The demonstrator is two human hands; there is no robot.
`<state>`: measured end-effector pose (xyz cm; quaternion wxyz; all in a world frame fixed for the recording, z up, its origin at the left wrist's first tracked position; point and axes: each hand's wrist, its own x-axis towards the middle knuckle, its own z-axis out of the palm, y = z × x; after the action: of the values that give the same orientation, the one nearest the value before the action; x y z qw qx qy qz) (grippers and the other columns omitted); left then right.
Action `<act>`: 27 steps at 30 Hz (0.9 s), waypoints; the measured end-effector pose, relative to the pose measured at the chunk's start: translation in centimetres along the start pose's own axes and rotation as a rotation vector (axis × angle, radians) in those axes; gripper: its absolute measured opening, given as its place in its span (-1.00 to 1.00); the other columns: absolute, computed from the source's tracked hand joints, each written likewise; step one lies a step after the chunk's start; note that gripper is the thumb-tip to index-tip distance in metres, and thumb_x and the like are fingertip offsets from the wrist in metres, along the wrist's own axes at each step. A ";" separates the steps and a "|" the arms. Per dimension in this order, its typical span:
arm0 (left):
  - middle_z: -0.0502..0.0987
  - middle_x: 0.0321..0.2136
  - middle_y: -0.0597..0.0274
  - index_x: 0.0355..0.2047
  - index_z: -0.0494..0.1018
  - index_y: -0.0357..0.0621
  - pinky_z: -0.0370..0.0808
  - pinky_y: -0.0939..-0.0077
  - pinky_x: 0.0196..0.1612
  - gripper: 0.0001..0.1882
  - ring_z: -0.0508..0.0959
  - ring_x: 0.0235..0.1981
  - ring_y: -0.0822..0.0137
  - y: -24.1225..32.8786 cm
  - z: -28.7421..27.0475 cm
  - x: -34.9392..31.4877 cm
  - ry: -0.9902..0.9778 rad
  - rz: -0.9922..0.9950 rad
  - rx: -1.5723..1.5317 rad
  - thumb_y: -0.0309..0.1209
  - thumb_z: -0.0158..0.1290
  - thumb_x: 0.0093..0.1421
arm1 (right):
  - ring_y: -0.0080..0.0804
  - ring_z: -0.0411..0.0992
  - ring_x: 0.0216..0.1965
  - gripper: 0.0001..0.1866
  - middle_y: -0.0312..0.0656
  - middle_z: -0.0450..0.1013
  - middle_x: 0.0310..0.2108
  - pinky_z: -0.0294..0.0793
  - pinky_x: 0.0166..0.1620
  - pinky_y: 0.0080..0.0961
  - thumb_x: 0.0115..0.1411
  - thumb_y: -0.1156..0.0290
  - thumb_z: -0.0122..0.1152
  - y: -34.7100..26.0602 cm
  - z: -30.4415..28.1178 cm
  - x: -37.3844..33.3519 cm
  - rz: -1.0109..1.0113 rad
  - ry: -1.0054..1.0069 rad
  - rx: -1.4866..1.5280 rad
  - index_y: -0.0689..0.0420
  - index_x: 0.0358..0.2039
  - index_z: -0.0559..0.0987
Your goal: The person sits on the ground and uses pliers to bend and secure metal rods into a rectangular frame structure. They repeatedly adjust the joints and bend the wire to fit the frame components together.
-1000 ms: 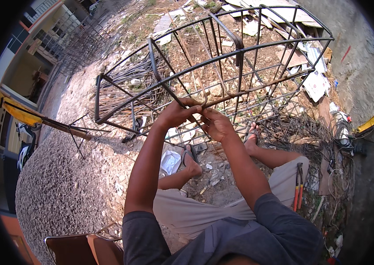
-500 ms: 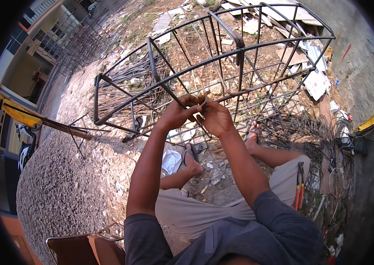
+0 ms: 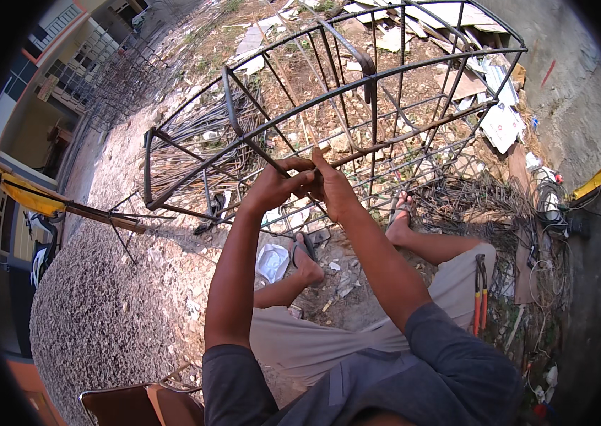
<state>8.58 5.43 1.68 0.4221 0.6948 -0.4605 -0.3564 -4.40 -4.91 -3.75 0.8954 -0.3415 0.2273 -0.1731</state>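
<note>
A long cage of dark steel rebar (image 3: 369, 71) lies across the space in front of me, made of lengthwise bars and bent stirrups. My left hand (image 3: 272, 188) is closed where a slanting stirrup bar meets a lengthwise bar (image 3: 386, 145); what its fingertips pinch is hidden. Against it, my right hand (image 3: 334, 190) is closed too, thumb raised, at the same joint. The thin wire seen in its fingers a moment ago is mostly covered now. Pincers (image 3: 481, 298) with orange and yellow handles rest at my right thigh.
Loose rebar (image 3: 201, 135) lies beyond the cage's left end, and a tangle of thin rods (image 3: 485, 202) to the right. Gravel (image 3: 101, 305) is heaped at left, with a brown chair (image 3: 119, 405) near me. Broken boards (image 3: 503, 128) lean by the concrete wall (image 3: 563, 85).
Both hands have shifted slightly left with the view and come closer together. My right hand has turned, its thumb now pointing up, and the wire loop above the fingers no longer shows.
</note>
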 end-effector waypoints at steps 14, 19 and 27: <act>0.68 -0.32 0.19 -0.06 0.62 -0.33 0.62 0.48 -0.30 -0.67 0.65 -0.37 0.44 1.1 0.0 -0.5 -0.024 0.020 0.049 -0.27 0.23 0.36 | -0.46 0.53 -0.32 -0.65 -0.38 0.53 -0.37 0.54 -0.21 -0.41 0.24 0.00 0.39 -0.7 -3.4 -0.5 0.138 -0.061 -0.160 0.01 -0.22 0.61; 0.68 -0.27 0.20 -0.01 0.61 -0.31 0.64 0.46 -0.29 -0.66 0.64 -0.32 0.46 1.6 0.4 -0.6 -0.011 0.037 0.054 -0.29 0.24 0.36 | -0.44 0.62 -0.38 -0.59 -0.26 0.61 -0.33 0.67 -0.24 -0.47 0.21 0.10 0.49 -0.4 -3.7 -1.3 -0.034 0.005 -0.195 0.17 -0.17 0.62; 0.67 -0.31 0.25 -0.01 0.62 -0.29 0.61 0.51 -0.31 -0.67 0.62 -0.38 0.49 1.1 0.2 -0.8 0.011 0.044 0.051 -0.31 0.27 0.34 | -0.48 0.62 -0.41 -0.56 -0.20 0.65 -0.33 0.64 -0.30 -0.54 0.26 0.08 0.45 -1.8 -4.1 -1.9 -0.094 -0.086 -0.318 0.24 -0.13 0.67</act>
<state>7.77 5.87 2.67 0.4145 0.6971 -0.4823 -0.3312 -8.45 -7.50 -4.64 0.8298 -0.4964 0.1972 -0.1619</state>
